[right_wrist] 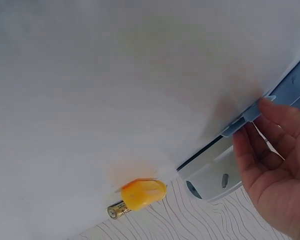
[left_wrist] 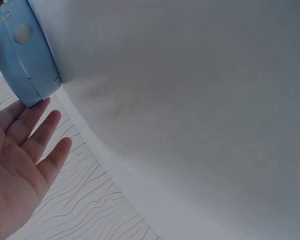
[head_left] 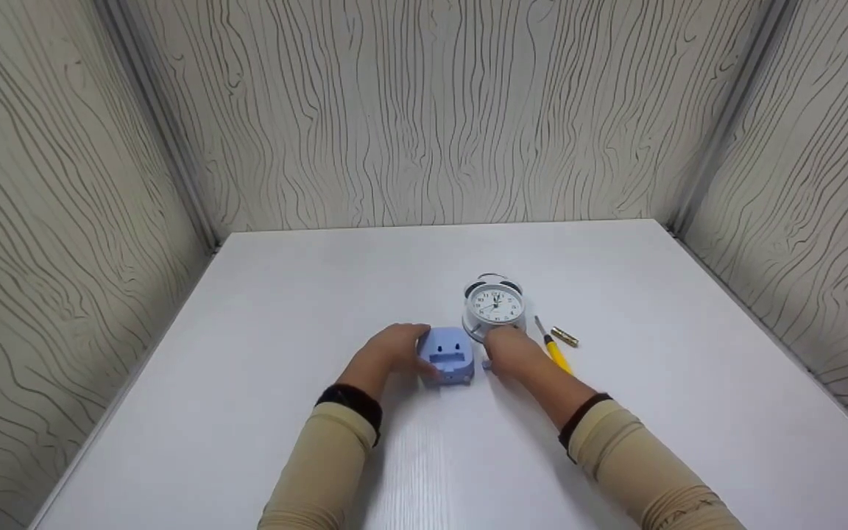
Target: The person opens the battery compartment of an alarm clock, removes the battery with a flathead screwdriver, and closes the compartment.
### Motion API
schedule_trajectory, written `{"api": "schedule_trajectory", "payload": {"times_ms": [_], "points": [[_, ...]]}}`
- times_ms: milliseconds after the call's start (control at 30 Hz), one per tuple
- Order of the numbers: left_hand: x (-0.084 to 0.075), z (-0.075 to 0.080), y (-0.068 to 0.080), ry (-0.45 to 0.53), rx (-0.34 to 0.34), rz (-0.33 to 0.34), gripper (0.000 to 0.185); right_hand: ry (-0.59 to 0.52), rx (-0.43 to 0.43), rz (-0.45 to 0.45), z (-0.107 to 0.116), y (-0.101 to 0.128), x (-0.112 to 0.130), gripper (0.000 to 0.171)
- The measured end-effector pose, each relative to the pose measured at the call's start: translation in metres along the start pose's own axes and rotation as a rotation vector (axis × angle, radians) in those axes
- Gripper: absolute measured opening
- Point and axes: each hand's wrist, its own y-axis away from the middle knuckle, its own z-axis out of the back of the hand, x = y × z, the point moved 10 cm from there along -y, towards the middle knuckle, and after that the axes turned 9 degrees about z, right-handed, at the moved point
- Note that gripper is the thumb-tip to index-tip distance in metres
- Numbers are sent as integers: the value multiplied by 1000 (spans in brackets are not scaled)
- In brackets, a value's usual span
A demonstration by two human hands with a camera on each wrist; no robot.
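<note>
A light-blue rounded plastic device (head_left: 444,336) lies on the table, its upper side showing an open recess and two dark holes. My left hand (head_left: 394,347) grips its left side, thumb at the front and fingers toward the back. In the left wrist view, a round button shows on the device's side (left_wrist: 32,50). Just right of it, my right hand (head_left: 514,353) pinches a small blue plastic cover (right_wrist: 246,119) between thumb and fingers. Directly behind that hand is a white twin-bell alarm clock (head_left: 496,303), its lower part hidden by the hand.
To the right of the clock lies a screwdriver (head_left: 557,357) with a yellow handle, partly behind the right forearm. Beside it is a gold battery (head_left: 564,336). The white table (head_left: 306,294) is enclosed by wood-patterned panels (head_left: 424,118) at the back and sides.
</note>
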Motion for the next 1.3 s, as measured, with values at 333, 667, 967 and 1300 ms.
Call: {"api": "schedule_trajectory", "payload": {"times_ms": [333, 667, 967, 1300], "points": [[-1, 1, 2, 3, -3, -20, 89, 34, 11, 49, 0, -3, 2, 10], [0, 0, 1, 14, 1, -7, 89, 71, -10, 88, 3, -3, 5, 7], [3, -3, -1, 31, 2, 25, 87, 142, -32, 101, 7, -1, 6, 10], [3, -3, -2, 37, 1, 27, 88, 185, -52, 124, 6, -1, 8, 9]]}}
